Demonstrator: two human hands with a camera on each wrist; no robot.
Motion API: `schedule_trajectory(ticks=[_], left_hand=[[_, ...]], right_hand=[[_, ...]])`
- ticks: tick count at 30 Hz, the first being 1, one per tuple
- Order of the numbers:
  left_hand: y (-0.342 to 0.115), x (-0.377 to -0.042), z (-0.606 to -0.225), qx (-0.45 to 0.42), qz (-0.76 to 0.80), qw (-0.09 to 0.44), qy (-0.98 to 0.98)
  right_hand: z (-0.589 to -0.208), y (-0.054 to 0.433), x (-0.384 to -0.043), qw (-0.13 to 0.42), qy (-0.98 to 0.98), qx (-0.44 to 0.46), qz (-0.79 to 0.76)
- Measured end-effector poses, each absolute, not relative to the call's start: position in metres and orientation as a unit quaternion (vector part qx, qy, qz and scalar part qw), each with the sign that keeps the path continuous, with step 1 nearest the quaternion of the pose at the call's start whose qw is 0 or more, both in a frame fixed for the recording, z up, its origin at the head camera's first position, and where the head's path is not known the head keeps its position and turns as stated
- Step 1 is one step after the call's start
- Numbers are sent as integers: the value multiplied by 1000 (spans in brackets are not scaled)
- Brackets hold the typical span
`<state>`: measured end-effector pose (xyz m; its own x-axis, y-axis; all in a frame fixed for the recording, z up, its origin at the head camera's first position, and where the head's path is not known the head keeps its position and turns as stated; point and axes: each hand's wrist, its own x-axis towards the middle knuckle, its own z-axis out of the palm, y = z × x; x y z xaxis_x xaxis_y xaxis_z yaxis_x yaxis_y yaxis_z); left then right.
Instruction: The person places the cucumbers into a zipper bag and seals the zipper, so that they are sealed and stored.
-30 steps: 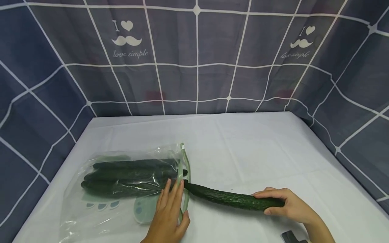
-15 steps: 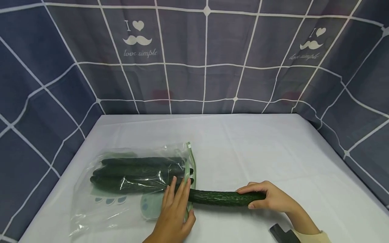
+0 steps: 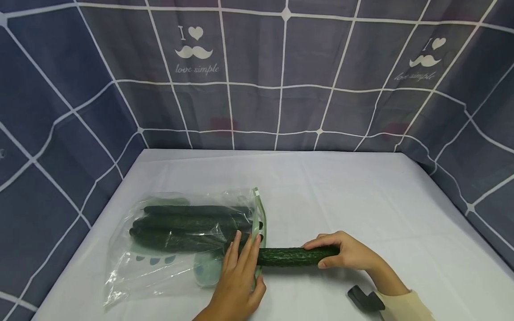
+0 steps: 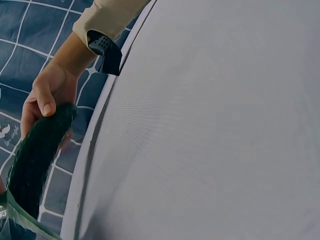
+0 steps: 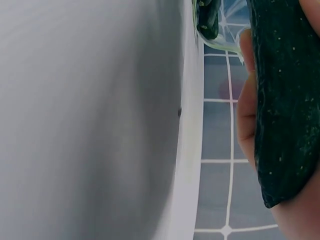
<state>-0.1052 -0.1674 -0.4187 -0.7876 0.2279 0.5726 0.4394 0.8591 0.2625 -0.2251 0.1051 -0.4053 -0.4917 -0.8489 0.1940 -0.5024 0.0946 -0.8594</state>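
A dark green cucumber (image 3: 293, 257) lies level, its left part inside the mouth of a clear zip bag (image 3: 132, 285) with green edging. My right hand (image 3: 349, 252) grips its right end, thumb on the near side and fingers over the top. In the right wrist view the cucumber (image 5: 285, 100) fills the right side, with fingers behind it. My left hand (image 3: 238, 281) rests with straight fingers on the bag by its mouth, covering where the cucumber enters. Several more cucumbers (image 3: 172, 223) lie side by side inside the bag, ends toward the mouth.
A white cloth (image 3: 341, 191) covers the table beneath the bag. Dark checked curtains (image 3: 257, 107) with white lines stand at the back and both sides. A black strap or mount (image 3: 365, 299) sits at my right wrist by a beige sleeve (image 3: 403, 307).
My right hand has moved left, pushing the cucumber deeper into the bag and bringing it level from its slant. My left hand keeps its place on the bag while the head view shifts slightly.
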Motion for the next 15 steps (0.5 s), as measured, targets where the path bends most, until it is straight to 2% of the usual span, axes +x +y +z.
schedule_trajectory(ticks=[15], left_hand=[[-171,-104,-412,-198,-181,298,-916]], right_hand=[[-404,67,-239,228,690,-482,-489]])
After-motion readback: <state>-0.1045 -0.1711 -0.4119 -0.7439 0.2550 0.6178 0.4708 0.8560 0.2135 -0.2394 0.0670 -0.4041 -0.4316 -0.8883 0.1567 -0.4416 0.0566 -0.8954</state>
